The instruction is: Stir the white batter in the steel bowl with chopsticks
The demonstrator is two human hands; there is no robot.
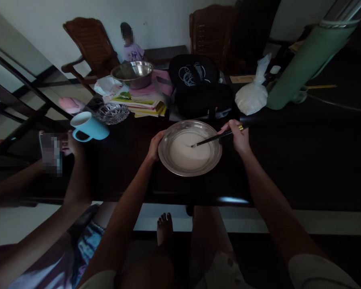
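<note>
A round metal bowl with a wide rim sits on the dark table in front of me. It holds a smooth, whitish liquid. My left hand is closed on the bowl's left edge, its fingers partly hidden behind the rim. Dark chopsticks with gold bands near the top are held in my right hand, above the bowl's right side. Their tips reach into the liquid near the middle and are coated white.
At left, another person's hands hold a phone beside a blue mug. Behind are a glass ashtray, books, a second metal bowl, a black bag, a tied bag of white powder and a green flask.
</note>
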